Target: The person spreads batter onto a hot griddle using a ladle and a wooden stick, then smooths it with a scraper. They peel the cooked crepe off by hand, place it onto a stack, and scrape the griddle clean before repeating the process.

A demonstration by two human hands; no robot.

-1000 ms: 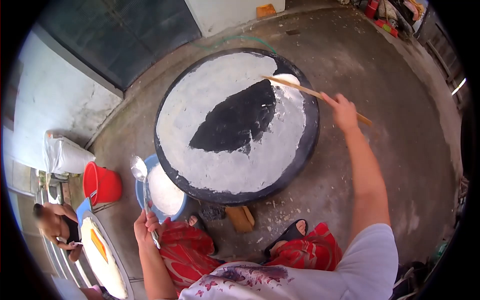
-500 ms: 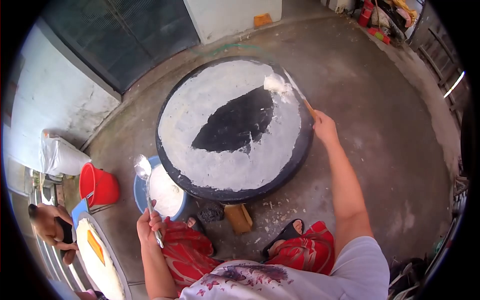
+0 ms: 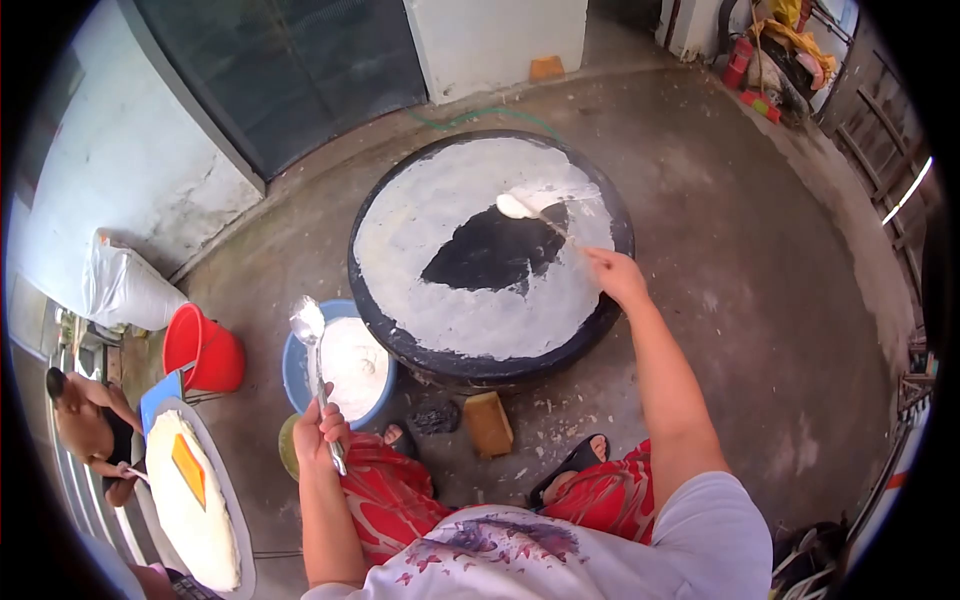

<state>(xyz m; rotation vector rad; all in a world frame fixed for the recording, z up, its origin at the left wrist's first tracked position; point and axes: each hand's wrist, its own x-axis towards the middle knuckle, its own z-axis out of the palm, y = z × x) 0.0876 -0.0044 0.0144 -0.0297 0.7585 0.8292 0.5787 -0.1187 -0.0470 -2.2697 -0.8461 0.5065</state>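
Note:
My left hand [image 3: 322, 428] is closed around the handle of a large metal spoon [image 3: 307, 322], its bowl raised beside a blue basin [image 3: 293, 377] of white batter [image 3: 355, 368]. Over the right side of a big round black griddle [image 3: 378, 338], my right hand [image 3: 617, 277] grips a spatula [image 3: 552, 225] whose handle is mostly hidden by the fingers. A lump of white batter [image 3: 515, 206] sits at the spatula's far end. Thin white batter coats most of the griddle, leaving a dark leaf-shaped bare patch [image 3: 490, 250] in the middle.
A red bucket [image 3: 205, 350] and white sack [image 3: 128, 280] stand at left. Near them, a person [image 3: 95, 430] is beside a board of white food with an orange scraper [image 3: 188, 470]. A brick-like block [image 3: 487, 424] lies before the griddle; a green hose [image 3: 480, 113] runs behind.
My right hand has swung the spatula inward from the griddle's right rim, and the batter lump has shifted toward the bare patch. The left hand still holds the spoon. The view has shifted slightly.

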